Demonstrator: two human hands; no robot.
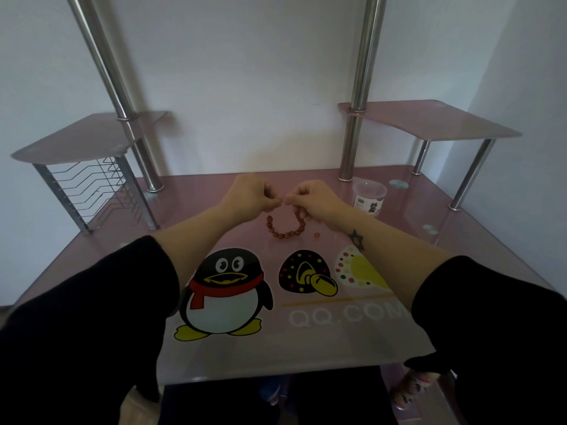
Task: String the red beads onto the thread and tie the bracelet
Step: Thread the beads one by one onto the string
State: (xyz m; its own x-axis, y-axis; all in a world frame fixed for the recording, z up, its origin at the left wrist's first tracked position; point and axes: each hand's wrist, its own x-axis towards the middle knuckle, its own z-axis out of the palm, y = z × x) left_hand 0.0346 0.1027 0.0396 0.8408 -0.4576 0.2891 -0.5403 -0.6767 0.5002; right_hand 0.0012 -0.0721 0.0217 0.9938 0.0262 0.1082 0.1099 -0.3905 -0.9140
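place: home room | evidence: pink glass computer desk (233, 357), penguin cartoon (225, 291), white walls (245, 72)

Head view (sole camera): looks forward-down from above desk (245, 357), both forearms close below.

Pink glass desk (233, 357) occupies the lower frame, printed with a penguin decal (225, 291) in a red scarf, a mushroom figure just right of it, and "QQ.COM" lettering (346, 315) below that. Two chrome poles rise from the desk's far edge — left pole (101, 62) tilted, right pole (363, 87) nearly upright. Each carries a small pink side shelf: left shelf (76, 139), right shelf (429, 121). A wire rack (95, 187) hangs beneath the left shelf. Behind the desk, a plain white wall (239, 72) — no marks visible. Light is dim and even. Floor beneath the desk too dark to assess.
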